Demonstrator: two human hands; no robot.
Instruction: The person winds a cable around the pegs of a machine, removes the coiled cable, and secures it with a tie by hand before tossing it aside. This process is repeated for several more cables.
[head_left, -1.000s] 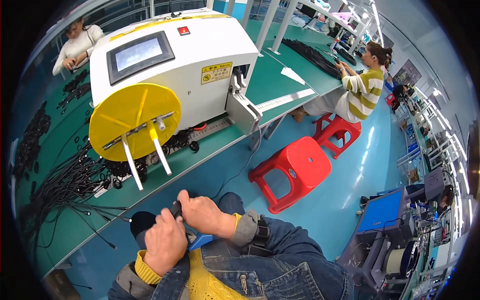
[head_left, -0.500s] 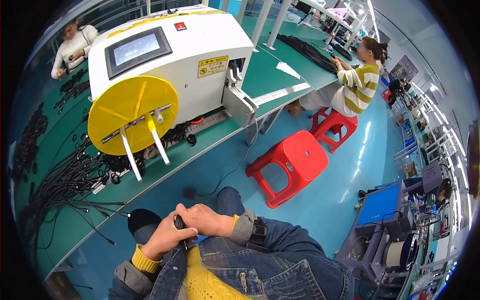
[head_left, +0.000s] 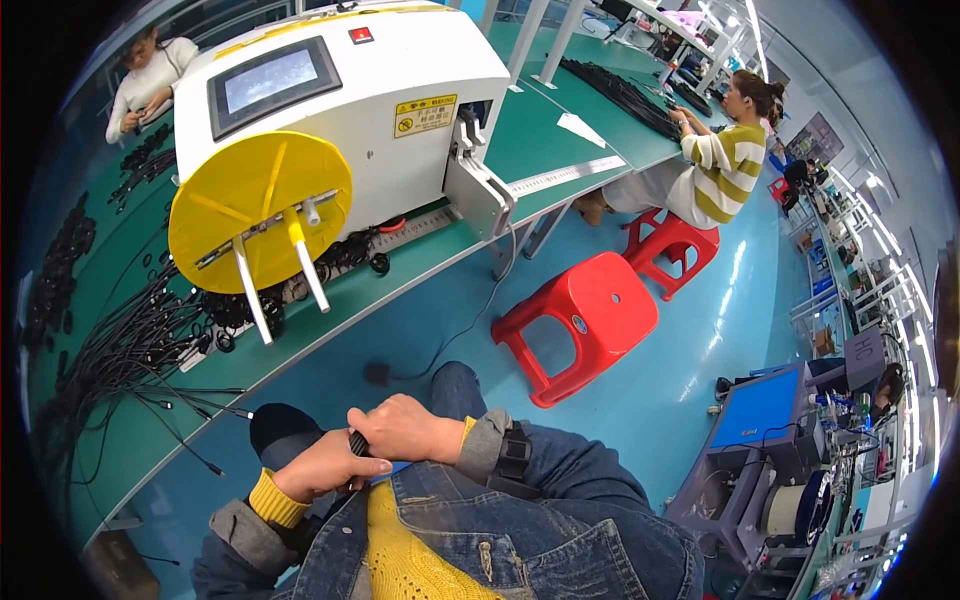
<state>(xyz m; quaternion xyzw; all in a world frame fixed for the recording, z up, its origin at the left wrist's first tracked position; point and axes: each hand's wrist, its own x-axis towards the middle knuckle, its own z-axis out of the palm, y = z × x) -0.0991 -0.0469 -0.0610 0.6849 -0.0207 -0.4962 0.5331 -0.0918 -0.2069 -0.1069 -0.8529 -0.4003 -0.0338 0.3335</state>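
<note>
My left hand (head_left: 322,465) and my right hand (head_left: 408,430) meet above my lap, closed round a small bundle of black cable (head_left: 357,442). Only a ridged dark strip of it shows between the fingers; the rest is hidden by the hands. The left thumb lies along the near side, and the right fingers are curled over the top. Beyond my hands, on the green table (head_left: 330,320), loose black cables (head_left: 130,350) lie in a spread heap, some with plug ends hanging over the edge.
A white machine (head_left: 380,160) with a screen and a yellow disc (head_left: 270,210) bearing metal rods stands on the table. Red stools (head_left: 600,315) stand at the right. One person in stripes (head_left: 725,165) sits at the far bench; another in white (head_left: 150,80) is behind the machine.
Both hands stay together on the cable bundle with a slight shift of grip. The whole view has tilted a little, so the machine sits slightly higher.
</note>
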